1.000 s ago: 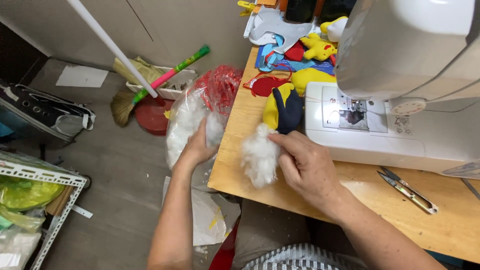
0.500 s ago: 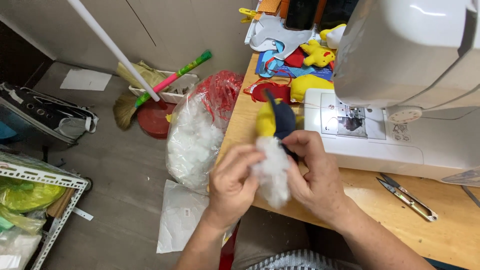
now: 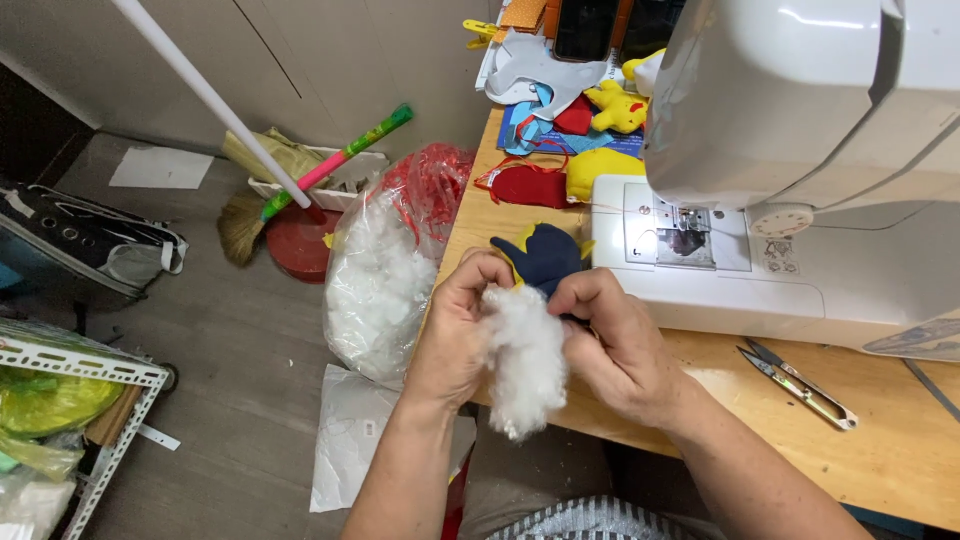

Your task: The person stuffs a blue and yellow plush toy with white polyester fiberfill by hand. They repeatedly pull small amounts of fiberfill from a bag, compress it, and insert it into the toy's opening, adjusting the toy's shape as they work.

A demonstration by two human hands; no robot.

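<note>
My left hand (image 3: 455, 330) and my right hand (image 3: 612, 342) meet over the near edge of the wooden table (image 3: 900, 440). Between them hangs a tuft of white stuffing (image 3: 523, 362), pinched from both sides. Just above it, a small navy-and-yellow fabric toy piece (image 3: 543, 260) pokes up between my fingers; both hands grip it at its base, where the stuffing meets it.
A white sewing machine (image 3: 800, 170) fills the right side. Thread snips (image 3: 795, 383) lie on the table to its front. Coloured fabric pieces and a yellow soft toy (image 3: 610, 108) sit at the back. A clear bag of stuffing (image 3: 380, 290), a broom (image 3: 300, 185) and a metal rack (image 3: 90, 380) stand on the floor, left.
My left hand left the stuffing bag and came to the table edge. Both hands now hold the stuffing together with the navy toy piece, lifted from beside the machine.
</note>
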